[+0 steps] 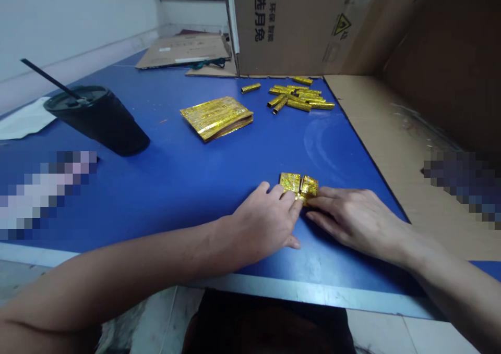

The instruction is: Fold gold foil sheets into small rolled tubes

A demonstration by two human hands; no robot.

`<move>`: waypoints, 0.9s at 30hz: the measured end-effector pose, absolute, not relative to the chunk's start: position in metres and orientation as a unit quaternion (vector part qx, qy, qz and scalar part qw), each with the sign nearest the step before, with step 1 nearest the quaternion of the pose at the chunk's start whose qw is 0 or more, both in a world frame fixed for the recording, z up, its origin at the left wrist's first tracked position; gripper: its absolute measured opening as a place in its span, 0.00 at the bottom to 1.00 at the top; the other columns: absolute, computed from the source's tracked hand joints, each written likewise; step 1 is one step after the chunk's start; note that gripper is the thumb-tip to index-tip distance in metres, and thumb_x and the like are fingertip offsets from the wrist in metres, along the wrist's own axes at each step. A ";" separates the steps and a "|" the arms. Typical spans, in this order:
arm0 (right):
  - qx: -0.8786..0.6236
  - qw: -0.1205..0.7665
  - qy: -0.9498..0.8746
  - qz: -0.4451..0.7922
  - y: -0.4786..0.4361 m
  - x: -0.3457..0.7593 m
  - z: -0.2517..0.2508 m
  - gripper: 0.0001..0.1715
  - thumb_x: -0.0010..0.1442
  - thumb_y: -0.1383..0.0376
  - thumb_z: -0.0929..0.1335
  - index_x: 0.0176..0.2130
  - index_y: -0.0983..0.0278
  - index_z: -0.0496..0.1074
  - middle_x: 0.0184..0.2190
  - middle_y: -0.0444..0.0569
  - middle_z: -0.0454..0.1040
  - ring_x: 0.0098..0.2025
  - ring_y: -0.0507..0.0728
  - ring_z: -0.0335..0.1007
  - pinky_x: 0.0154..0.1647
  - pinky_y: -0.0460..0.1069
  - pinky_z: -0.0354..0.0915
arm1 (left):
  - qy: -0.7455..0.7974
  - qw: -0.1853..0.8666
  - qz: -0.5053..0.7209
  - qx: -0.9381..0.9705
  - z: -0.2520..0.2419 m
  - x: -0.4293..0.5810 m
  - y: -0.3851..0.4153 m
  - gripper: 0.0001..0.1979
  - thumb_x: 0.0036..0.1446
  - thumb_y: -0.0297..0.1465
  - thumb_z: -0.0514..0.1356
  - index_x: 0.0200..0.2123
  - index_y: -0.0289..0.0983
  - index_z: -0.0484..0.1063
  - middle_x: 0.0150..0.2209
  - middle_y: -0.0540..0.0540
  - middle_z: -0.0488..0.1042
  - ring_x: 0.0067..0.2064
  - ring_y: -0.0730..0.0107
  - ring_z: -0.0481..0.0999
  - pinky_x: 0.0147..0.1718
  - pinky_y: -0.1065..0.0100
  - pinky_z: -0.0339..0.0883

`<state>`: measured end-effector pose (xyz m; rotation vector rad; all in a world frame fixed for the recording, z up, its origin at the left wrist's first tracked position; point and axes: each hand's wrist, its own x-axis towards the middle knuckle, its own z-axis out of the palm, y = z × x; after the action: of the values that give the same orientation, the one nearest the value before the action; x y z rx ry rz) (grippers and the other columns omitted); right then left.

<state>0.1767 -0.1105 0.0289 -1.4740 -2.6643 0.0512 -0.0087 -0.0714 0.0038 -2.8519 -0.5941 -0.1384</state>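
Observation:
A small square of gold foil paper (pixel 290 181), with folded flaps meeting along a slit, lies flat on the blue table near its front. My left hand (pixel 264 218) presses its curled fingers onto the paper's left and near side. From the right, my right hand (pixel 352 216) pinches the near right edge, its thumb lower than its fingers. Part of the paper is hidden under the fingers of both hands. Beyond them lies a thick stack of gold foil sheets (pixel 217 115). Farther right is a loose pile of narrow folded gold strips (pixel 299 99).
A black tumbler (pixel 104 122) with a straw stands at left, beside a white sheet (pixel 25 122). One gold strip (pixel 250 88) lies apart. Flattened cardboard (pixel 183 50) lies at the back left; a large cardboard box (pixel 297 25) walls off the back and right.

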 end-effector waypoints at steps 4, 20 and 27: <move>-0.469 0.032 -0.882 0.035 -0.111 0.181 0.028 0.12 0.58 0.62 0.61 0.37 0.62 0.71 0.35 0.50 0.74 0.34 0.55 0.71 0.30 0.47 0.64 | -0.203 0.114 -0.049 -0.971 0.003 -0.009 -0.071 0.33 0.47 0.53 0.55 0.44 0.31 0.66 0.35 0.41 0.68 0.36 0.60 0.65 0.32 0.64 0.52; -0.456 -0.026 -0.889 -0.024 -0.114 0.175 0.027 0.22 0.59 0.60 0.60 0.49 0.67 0.66 0.49 0.55 0.69 0.49 0.62 0.65 0.51 0.59 0.59 | -0.189 0.118 -0.059 -0.973 0.001 -0.008 -0.068 0.32 0.47 0.53 0.55 0.42 0.29 0.68 0.34 0.41 0.68 0.36 0.60 0.65 0.32 0.63 0.54; -0.449 -0.024 -0.893 -0.026 -0.115 0.180 0.023 0.26 0.59 0.58 0.60 0.54 0.68 0.62 0.53 0.56 0.65 0.52 0.61 0.63 0.52 0.59 0.59 | -0.161 0.075 -0.048 -0.983 -0.001 -0.010 -0.065 0.34 0.51 0.50 0.54 0.50 0.26 0.63 0.49 0.34 0.67 0.51 0.54 0.64 0.47 0.61 0.54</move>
<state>0.1802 -0.1154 0.0226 -1.4313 -2.8487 -0.0827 -0.0098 -0.0648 -0.0012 -2.9494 -0.4833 -0.1435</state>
